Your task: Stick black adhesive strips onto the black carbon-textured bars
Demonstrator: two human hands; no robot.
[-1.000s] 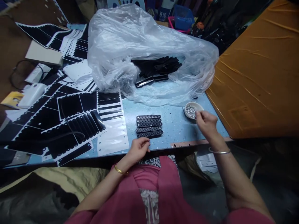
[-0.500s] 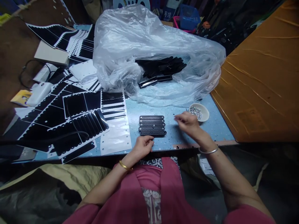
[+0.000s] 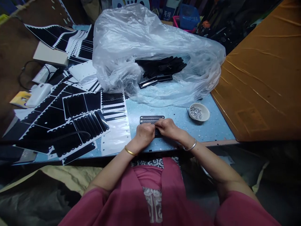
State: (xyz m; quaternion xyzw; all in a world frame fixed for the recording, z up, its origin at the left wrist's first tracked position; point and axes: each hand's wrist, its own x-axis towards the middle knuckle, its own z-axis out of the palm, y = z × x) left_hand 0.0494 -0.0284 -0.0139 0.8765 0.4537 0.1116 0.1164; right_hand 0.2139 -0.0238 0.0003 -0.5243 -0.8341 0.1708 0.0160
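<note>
A row of black textured strips (image 3: pixel 152 118) with small metal pieces at their ends lies side by side on the blue table, partly covered by my hands. My left hand (image 3: pixel 145 134) is closed over the left part of the strips. Against it, my right hand (image 3: pixel 167 128) is closed in a pinch, its fingertips meeting the left fingers above the strips. Whatever sits between the fingertips is too small or hidden to make out. To the right stands a white bowl (image 3: pixel 205 113) holding many small shiny metal pieces (image 3: pixel 196 113).
A large clear plastic bag (image 3: pixel 122 34) with black pieces (image 3: pixel 162 66) at its mouth lies behind the strips. Sheets of black stickers (image 3: pixel 77 133) cover the left side. A brown taped box (image 3: pixel 261 78) borders the right. The table's front edge (image 3: pixel 211 143) is close.
My right hand has moved left from beside the bowl to the strips. My left hand has moved up from the front edge of the strips onto them, and the two hands now meet.
</note>
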